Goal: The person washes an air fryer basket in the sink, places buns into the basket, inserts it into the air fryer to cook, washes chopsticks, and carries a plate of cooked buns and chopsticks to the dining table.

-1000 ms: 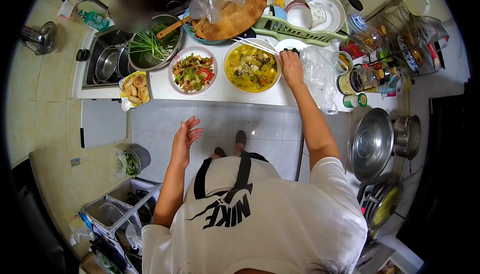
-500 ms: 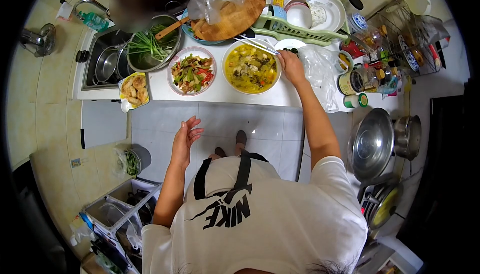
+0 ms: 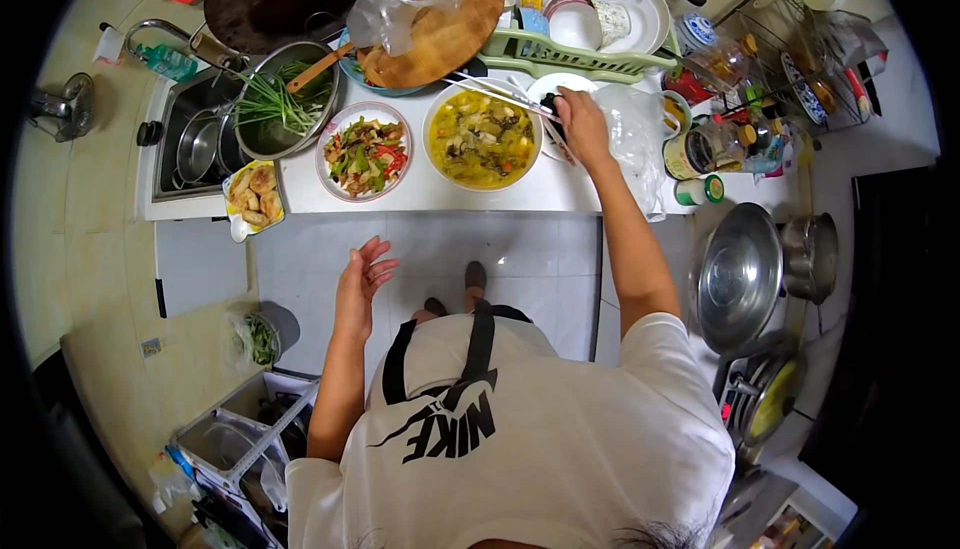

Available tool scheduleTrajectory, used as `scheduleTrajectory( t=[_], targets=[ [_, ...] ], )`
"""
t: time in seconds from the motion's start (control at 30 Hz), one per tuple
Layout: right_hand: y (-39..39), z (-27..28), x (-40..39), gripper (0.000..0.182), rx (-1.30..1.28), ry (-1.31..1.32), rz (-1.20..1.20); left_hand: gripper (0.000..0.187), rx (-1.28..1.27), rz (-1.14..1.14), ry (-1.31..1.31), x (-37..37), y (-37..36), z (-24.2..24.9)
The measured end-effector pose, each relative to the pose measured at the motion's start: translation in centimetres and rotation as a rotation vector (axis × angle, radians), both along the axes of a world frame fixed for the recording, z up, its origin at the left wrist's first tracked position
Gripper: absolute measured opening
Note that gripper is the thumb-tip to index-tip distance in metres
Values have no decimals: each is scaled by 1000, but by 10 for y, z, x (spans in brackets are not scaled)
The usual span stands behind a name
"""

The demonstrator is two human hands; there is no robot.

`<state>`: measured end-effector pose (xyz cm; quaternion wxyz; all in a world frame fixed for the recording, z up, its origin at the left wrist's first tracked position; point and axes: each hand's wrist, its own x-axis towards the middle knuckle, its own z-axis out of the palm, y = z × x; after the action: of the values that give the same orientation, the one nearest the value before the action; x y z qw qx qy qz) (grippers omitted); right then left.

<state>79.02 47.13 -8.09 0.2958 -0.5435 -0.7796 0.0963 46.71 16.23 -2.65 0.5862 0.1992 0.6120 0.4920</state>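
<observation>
White tabletop point(image 3: 440, 194) runs across a crowded kitchen. Right hand point(image 3: 583, 127) reaches over it, fingers curled around a small dark thing point(image 3: 549, 104) by the white saucer point(image 3: 560, 84); what it is, I cannot tell. Just left of those fingers sits the yellow soup bowl point(image 3: 482, 139), chopsticks point(image 3: 490, 94) across its rim. Left hand point(image 3: 360, 284) hangs over the floor, fingers spread, holding nothing.
</observation>
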Motion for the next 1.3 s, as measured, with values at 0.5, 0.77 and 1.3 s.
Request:
scheduleTrajectory(
  t=[0.5, 0.77, 1.3],
  targets=[
    [-51, -29, 58, 16, 191, -313, 182, 61, -11, -35, -34, 12, 21, -2],
    [-73, -57, 29, 32, 60, -503, -115, 60, -7, -67, -41, 17, 29, -1],
    [-64, -70, 48, 18, 95, -558, -92, 66, -23, -98, -9, 23, 31, -2]
  ],
)
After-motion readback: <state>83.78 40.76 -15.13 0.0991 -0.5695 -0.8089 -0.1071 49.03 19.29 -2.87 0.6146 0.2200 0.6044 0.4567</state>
